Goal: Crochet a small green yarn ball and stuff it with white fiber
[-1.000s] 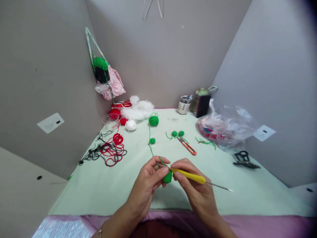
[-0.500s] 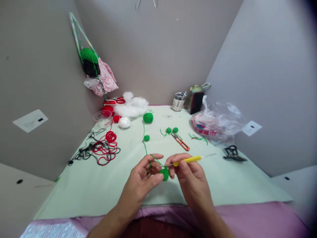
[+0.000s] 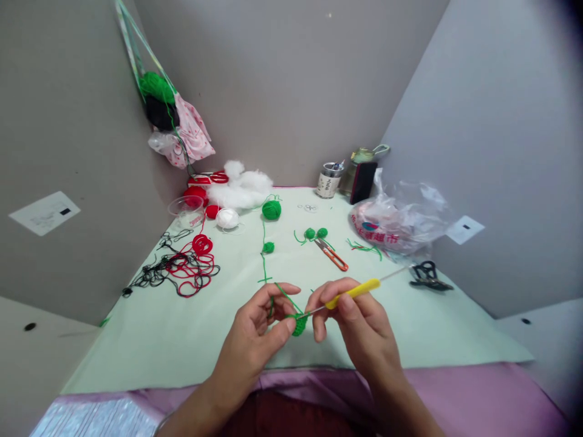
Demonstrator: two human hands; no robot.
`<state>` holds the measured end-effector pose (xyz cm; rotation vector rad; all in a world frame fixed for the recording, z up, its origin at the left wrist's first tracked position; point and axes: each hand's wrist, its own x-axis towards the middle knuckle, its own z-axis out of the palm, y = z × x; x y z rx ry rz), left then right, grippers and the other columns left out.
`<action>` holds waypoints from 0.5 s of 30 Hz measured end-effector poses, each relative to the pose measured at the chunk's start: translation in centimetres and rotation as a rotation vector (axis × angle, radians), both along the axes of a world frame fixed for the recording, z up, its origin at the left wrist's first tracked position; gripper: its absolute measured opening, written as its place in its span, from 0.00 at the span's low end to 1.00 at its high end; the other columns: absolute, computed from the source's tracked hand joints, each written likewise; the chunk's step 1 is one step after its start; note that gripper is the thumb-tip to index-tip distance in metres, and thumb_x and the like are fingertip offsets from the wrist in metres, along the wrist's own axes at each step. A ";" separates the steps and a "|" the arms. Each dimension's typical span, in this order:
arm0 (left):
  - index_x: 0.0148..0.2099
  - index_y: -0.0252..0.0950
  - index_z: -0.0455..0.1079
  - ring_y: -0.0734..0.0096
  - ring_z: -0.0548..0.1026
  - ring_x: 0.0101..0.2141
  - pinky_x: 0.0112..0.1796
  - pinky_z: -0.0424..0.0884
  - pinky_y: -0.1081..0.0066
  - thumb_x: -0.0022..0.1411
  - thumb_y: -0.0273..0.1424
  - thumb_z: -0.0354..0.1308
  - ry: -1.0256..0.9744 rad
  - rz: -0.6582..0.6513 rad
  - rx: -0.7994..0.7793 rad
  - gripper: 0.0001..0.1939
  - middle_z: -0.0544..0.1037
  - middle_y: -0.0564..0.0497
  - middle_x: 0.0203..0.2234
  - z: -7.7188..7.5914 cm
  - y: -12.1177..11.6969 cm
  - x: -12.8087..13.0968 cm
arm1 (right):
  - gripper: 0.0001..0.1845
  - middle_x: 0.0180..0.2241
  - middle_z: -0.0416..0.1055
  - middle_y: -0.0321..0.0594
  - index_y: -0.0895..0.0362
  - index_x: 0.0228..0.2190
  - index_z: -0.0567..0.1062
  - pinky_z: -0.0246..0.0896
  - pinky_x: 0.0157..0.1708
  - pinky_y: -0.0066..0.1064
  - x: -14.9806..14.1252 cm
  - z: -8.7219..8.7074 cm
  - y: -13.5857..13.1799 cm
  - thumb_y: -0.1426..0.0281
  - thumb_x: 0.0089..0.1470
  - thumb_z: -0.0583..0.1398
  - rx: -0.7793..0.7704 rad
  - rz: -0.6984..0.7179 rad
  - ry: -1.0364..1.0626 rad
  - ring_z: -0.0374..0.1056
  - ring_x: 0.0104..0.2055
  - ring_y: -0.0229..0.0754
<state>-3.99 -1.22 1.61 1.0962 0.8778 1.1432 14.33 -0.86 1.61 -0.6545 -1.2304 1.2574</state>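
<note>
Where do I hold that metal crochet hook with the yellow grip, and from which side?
Probably by its yellow grip, from the near right side, as the right hand does: it looks thicker than the thin metal shafts at both ends, and one reaches left to the small green crocheted piece in the left hand.

Yellow-handled hook (image 3: 359, 291) tilted: rear end, earlier sloping down, now angled up.

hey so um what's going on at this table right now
A person's left hand pinches a small green crocheted piece, with a green strand running up from it to that hand. The right hand holds a yellow-handled hook, its tip at the piece's upper edge. Orange-handled snips and a green yarn ball lie beyond.
</note>
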 end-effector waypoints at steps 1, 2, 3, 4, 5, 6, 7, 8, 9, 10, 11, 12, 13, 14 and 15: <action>0.49 0.43 0.80 0.67 0.71 0.35 0.40 0.67 0.70 0.59 0.33 0.69 0.013 0.008 0.002 0.15 0.76 0.52 0.32 0.0 0.0 0.0 | 0.14 0.36 0.78 0.40 0.55 0.39 0.78 0.70 0.30 0.31 0.0 0.0 -0.2 0.62 0.72 0.56 0.016 -0.021 -0.037 0.74 0.27 0.37; 0.49 0.43 0.80 0.67 0.72 0.35 0.40 0.67 0.70 0.59 0.32 0.69 0.025 0.016 0.005 0.15 0.76 0.52 0.32 -0.1 -0.1 -0.1 | 0.14 0.36 0.78 0.40 0.54 0.40 0.78 0.70 0.31 0.32 0.1 0.0 -0.4 0.63 0.72 0.55 0.036 -0.045 -0.075 0.74 0.28 0.37; 0.49 0.43 0.80 0.66 0.72 0.35 0.40 0.67 0.70 0.58 0.31 0.69 0.036 0.027 0.007 0.15 0.76 0.51 0.32 -0.1 -0.1 -0.1 | 0.14 0.37 0.78 0.41 0.54 0.41 0.78 0.71 0.32 0.33 0.1 0.0 -0.6 0.64 0.72 0.54 0.061 -0.070 -0.114 0.74 0.29 0.38; 0.49 0.43 0.80 0.65 0.72 0.36 0.40 0.67 0.70 0.58 0.31 0.69 0.045 0.040 0.008 0.15 0.76 0.51 0.32 0.0 -0.1 -0.1 | 0.14 0.37 0.78 0.41 0.54 0.42 0.78 0.71 0.33 0.33 0.1 0.0 -0.8 0.65 0.73 0.54 0.091 -0.094 -0.155 0.75 0.30 0.39; 0.48 0.43 0.81 0.64 0.73 0.36 0.41 0.67 0.69 0.57 0.30 0.70 0.053 0.055 0.011 0.15 0.77 0.51 0.32 0.0 -0.1 -0.1 | 0.14 0.37 0.78 0.42 0.54 0.42 0.78 0.72 0.34 0.34 0.2 0.0 -0.9 0.67 0.73 0.53 0.129 -0.116 -0.195 0.75 0.31 0.39; 0.48 0.42 0.81 0.63 0.73 0.37 0.42 0.68 0.69 0.57 0.30 0.70 0.064 0.072 0.018 0.15 0.77 0.50 0.32 0.0 -0.1 -0.1 | 0.14 0.37 0.78 0.42 0.53 0.43 0.78 0.72 0.35 0.35 0.2 0.0 -1.1 0.68 0.73 0.52 0.172 -0.136 -0.234 0.75 0.31 0.40; 0.47 0.42 0.81 0.62 0.74 0.38 0.43 0.68 0.69 0.56 0.30 0.71 0.079 0.093 0.032 0.14 0.77 0.50 0.32 0.1 -0.1 -0.1 | 0.14 0.37 0.78 0.42 0.53 0.44 0.78 0.72 0.36 0.36 0.3 0.0 -1.2 0.69 0.73 0.52 0.219 -0.153 -0.272 0.75 0.33 0.41; 0.46 0.42 0.81 0.62 0.74 0.39 0.45 0.68 0.68 0.56 0.31 0.71 0.102 0.116 0.048 0.13 0.78 0.50 0.32 0.1 -0.1 -0.1 | 0.14 0.36 0.78 0.42 0.52 0.45 0.78 0.73 0.37 0.37 0.3 0.0 -1.2 0.70 0.73 0.52 0.271 -0.172 -0.312 0.75 0.34 0.42; 0.45 0.41 0.82 0.61 0.74 0.40 0.46 0.68 0.68 0.57 0.32 0.71 0.125 0.143 0.066 0.12 0.78 0.50 0.32 0.1 -0.1 0.0 | 0.14 0.34 0.78 0.41 0.51 0.46 0.78 0.73 0.38 0.38 0.3 0.1 -1.3 0.71 0.72 0.52 0.327 -0.197 -0.354 0.75 0.35 0.43; 0.44 0.41 0.82 0.61 0.74 0.40 0.47 0.67 0.68 0.57 0.33 0.72 0.142 0.173 0.079 0.12 0.78 0.50 0.32 0.1 -0.1 0.1 | 0.14 0.33 0.78 0.41 0.51 0.47 0.78 0.74 0.39 0.38 0.4 0.0 -1.3 0.72 0.72 0.53 0.386 -0.226 -0.407 0.76 0.37 0.44; 0.45 0.41 0.81 0.63 0.73 0.39 0.46 0.68 0.68 0.56 0.33 0.72 0.146 0.200 0.078 0.13 0.78 0.50 0.32 0.1 -0.1 0.3 | 0.14 0.34 0.79 0.41 0.50 0.48 0.78 0.75 0.39 0.37 0.3 0.0 -1.3 0.73 0.71 0.54 0.454 -0.259 -0.478 0.77 0.39 0.45; 0.46 0.42 0.81 0.65 0.72 0.36 0.44 0.68 0.69 0.55 0.34 0.74 0.133 0.221 0.058 0.15 0.77 0.51 0.32 0.1 -0.2 0.5 | 0.14 0.36 0.80 0.42 0.50 0.49 0.78 0.75 0.39 0.36 0.3 -0.1 -1.4 0.75 0.69 0.55 0.529 -0.299 -0.561 0.78 0.41 0.45; 0.49 0.43 0.80 0.67 0.71 0.34 0.41 0.69 0.70 0.53 0.34 0.75 0.097 0.232 0.019 0.20 0.77 0.52 0.32 0.0 -0.2 0.7 | 0.16 0.40 0.82 0.43 0.49 0.51 0.78 0.76 0.39 0.35 0.2 -0.3 -1.4 0.75 0.68 0.57 0.609 -0.339 -0.651 0.79 0.42 0.45; 0.52 0.44 0.78 0.69 0.70 0.32 0.38 0.69 0.71 0.51 0.35 0.77 0.043 0.229 -0.030 0.25 0.76 0.53 0.32 0.0 -0.2 1.0 | 0.18 0.44 0.82 0.44 0.48 0.53 0.78 0.76 0.40 0.34 0.1 -0.5 -1.4 0.76 0.67 0.58 0.688 -0.375 -0.734 0.80 0.44 0.45; 0.55 0.45 0.77 0.71 0.69 0.31 0.36 0.68 0.73 0.50 0.35 0.78 -0.025 0.209 -0.083 0.29 0.75 0.54 0.32 0.0 -0.2 1.2 | 0.20 0.47 0.82 0.46 0.47 0.55 0.77 0.77 0.41 0.34 0.0 -0.7 -1.5 0.76 0.67 0.59 0.750 -0.405 -0.806 0.80 0.45 0.45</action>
